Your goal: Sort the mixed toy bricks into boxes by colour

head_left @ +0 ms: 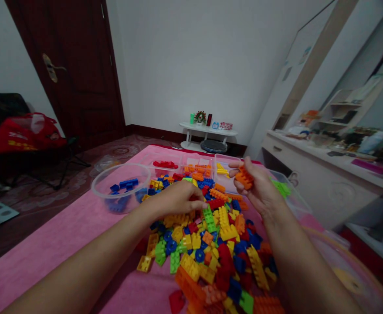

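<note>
While the right hand [258,189] clasps orange bricks [244,178] near the pink surface's [63,235] far edge, the left hand [177,198] rests on the central brick pile [211,244], fingers bent, hold hidden; bare pink spreads leftward

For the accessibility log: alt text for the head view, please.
A person's right hand holds orange bricks above a pile of coloured toy bricks on a pink cloth; the left hand rests on the pile. Beside it, a clear bowl holds blue bricks.
</note>
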The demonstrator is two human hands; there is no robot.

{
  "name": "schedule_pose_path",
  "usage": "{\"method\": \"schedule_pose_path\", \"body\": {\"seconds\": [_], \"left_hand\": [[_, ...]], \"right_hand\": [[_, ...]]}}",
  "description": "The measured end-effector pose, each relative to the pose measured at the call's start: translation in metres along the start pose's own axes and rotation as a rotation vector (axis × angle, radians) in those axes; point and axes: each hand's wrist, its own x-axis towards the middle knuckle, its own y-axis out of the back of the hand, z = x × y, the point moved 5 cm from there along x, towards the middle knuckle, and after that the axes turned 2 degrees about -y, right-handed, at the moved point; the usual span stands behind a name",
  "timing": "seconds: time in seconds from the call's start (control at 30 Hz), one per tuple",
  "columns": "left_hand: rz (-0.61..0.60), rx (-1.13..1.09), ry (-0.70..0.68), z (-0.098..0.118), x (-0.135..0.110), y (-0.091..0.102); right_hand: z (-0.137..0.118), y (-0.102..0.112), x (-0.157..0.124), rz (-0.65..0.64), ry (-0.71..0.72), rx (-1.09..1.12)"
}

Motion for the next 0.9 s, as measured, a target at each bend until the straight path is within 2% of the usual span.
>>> {"method": "schedule_pose_path", "body": {"seconds": [0.07,0.17,0.23,0.3,0.37,0.43,0.5,0.53,0.6,0.67,0.73,0.8,0.9], "left_hand": [[-0.116,-0.015,0.027,-0.009,-0.006,0.000],[-0.213,-0.009,0.080,-0.022,-0.011,-0.001],[-0.210,-0.008,0.113,-0.025,-0.012,0.000],[-0.185,-0.001,0.107,-0.024,-0.011,0.002],[-0.145,0.022,0.071,-0.021,-0.009,0.005],[-0.098,0.045,0.047,-0.017,-0.008,0.008],[-0.062,0.050,0.044,-0.015,-0.007,0.010],[-0.042,0.049,0.043,-0.014,-0.007,0.011],[-0.006,0.040,0.046,-0.013,-0.006,0.011],[0.027,0.029,0.054,-0.014,-0.004,0.011],[0.053,0.016,0.059,-0.015,-0.003,0.011],[0.074,0.004,0.062,-0.016,-0.003,0.012],[0.102,0.009,0.077,-0.018,-0.006,0.016]], "right_hand": [[0.006,0.007,0.004,0.029,-0.003,-0.166],[0.020,0.014,0.011,0.042,0.010,-0.650],[0.033,0.017,0.014,0.037,-0.004,-1.021],[0.048,0.017,0.015,0.015,-0.074,-1.295],[0.058,0.015,0.015,-0.012,-0.144,-1.438],[0.058,0.011,0.013,-0.004,-0.148,-1.479],[0.052,0.006,0.012,0.023,-0.103,-1.382],[0.048,0.003,0.011,0.029,-0.088,-1.257],[0.042,-0.002,0.009,0.032,-0.113,-0.849],[0.041,-0.007,0.007,0.040,-0.194,-0.374],[0.044,-0.013,0.003,0.063,-0.286,0.002],[0.049,-0.019,0.000,0.073,-0.366,0.225],[0.058,-0.025,-0.003,0.085,-0.451,0.353]]}}
